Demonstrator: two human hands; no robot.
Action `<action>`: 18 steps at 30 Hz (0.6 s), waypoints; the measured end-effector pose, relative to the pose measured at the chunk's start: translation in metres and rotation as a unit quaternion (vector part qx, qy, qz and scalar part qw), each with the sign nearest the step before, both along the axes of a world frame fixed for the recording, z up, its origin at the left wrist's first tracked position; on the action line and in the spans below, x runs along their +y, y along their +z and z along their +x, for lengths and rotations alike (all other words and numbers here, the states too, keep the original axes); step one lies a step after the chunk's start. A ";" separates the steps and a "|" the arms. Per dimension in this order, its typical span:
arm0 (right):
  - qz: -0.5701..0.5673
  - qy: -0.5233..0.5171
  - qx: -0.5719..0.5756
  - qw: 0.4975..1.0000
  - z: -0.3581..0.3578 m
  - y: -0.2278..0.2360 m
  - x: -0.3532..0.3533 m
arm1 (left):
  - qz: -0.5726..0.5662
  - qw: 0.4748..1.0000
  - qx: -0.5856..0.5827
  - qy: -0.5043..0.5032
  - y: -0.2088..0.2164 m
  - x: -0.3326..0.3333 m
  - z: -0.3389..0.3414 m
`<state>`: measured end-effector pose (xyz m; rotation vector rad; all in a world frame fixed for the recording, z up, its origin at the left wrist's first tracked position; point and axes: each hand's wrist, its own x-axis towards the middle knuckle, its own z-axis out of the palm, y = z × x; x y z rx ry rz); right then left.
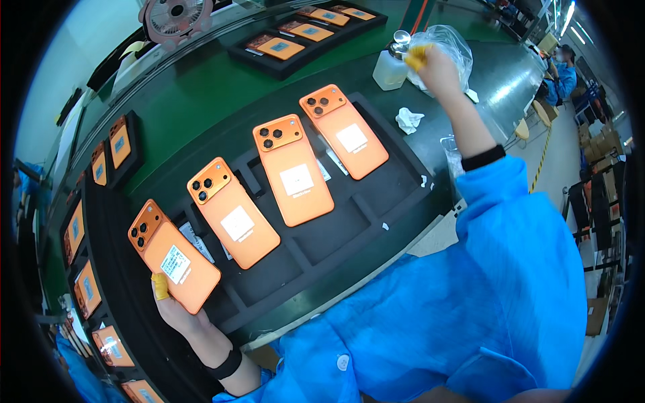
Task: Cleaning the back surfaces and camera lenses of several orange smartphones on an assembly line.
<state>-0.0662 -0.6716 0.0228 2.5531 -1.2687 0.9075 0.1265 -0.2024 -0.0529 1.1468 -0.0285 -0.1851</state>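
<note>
My left hand [176, 310] grips the leftmost orange smartphone [191, 285] by its lower left edge, with a yellow finger cot showing on one finger. That phone lies tilted, its back with a printed label facing up. Three more orange smartphones, [252, 245] [306, 205] [363, 158] each with a white square on the back, rest in a black foam tray [329, 232]. Beyond the tray at the right, my right hand [433, 67] has its yellow-cotted fingers closed beside the metal top of a translucent bottle [390, 70]; whatever they pinch is hidden.
A clear plastic bag [453, 50] lies behind my right hand. Crumpled white tissue [408, 120] sits near the bottle. Another black tray [289, 66] with orange phones is at the back, and more trays line the left. A pink fan [176, 15] stands far left; a person [563, 77] sits far right.
</note>
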 end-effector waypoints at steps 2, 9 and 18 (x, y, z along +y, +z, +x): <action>-0.009 0.006 0.006 1.000 0.013 0.016 -0.021 | 0.007 1.000 -0.007 -0.002 0.000 0.002 0.001; 0.066 -0.023 0.105 0.992 0.039 0.014 -0.039 | -0.014 1.000 -0.012 -0.001 -0.003 0.007 0.003; 0.047 0.090 -0.039 0.994 0.035 0.024 -0.011 | -0.028 0.999 -0.017 -0.035 0.004 0.000 -0.008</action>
